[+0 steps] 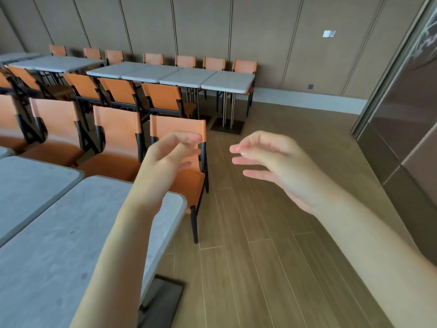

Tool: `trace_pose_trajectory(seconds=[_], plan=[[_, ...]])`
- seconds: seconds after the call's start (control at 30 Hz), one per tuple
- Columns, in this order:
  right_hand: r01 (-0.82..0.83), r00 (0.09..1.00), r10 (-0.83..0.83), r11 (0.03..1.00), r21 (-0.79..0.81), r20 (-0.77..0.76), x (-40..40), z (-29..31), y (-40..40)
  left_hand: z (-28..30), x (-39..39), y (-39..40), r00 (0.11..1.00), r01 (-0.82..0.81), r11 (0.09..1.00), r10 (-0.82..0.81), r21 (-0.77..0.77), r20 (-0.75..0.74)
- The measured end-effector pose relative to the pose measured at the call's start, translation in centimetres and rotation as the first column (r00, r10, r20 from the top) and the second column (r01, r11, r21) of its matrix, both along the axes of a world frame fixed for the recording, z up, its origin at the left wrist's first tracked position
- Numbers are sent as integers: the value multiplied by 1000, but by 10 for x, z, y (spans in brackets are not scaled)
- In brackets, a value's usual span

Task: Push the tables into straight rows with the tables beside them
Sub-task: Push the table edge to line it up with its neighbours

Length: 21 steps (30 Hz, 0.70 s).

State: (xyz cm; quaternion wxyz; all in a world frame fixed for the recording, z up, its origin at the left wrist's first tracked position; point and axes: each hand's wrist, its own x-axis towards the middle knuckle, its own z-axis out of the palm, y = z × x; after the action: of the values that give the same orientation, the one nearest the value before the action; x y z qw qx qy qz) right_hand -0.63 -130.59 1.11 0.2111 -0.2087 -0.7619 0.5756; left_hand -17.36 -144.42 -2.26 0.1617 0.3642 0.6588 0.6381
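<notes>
Hovering in mid-air, the left hand (169, 153) has its fingers loosely curled and holds nothing; the right hand (272, 162) hangs the same way, fingers relaxed and slack, over bare floor (272, 256). Neither touches any furniture.

The near table (59, 245) lies below and left of the left hand, its forearm crossing above the table's right end. That makes the left hand the nearer one by far; the right hand is well apart from it, out over the aisle. The table's long axis runs from near left toward far right, ending at a rounded corner just beside a chair (186, 171). A second table (28, 183) sits alongside on the left, and the seam between the two looks slightly skewed, so a push on this right end is probably what the lining-up calls for, though the exact offset is hard to judge through the wide lens.

The tops are pale grey, stone-like and faintly mottled, with softly rounded corners and a thin edge; a dark flat base plate (163, 301) shows underneath. Chairs are orange leather-like panels on black frames. The far row (170, 75) of four tables by the panelled wall (212, 27) already stands straight. Flooring is wood-look plank.
</notes>
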Motion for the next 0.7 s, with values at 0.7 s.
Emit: trace_pose_trajectory(seconds=[0.7], plan=[[-447, 888, 458, 876, 183, -25, -137, 26, 341, 4, -35, 281, 898, -439, 897, 437, -57, -41]])
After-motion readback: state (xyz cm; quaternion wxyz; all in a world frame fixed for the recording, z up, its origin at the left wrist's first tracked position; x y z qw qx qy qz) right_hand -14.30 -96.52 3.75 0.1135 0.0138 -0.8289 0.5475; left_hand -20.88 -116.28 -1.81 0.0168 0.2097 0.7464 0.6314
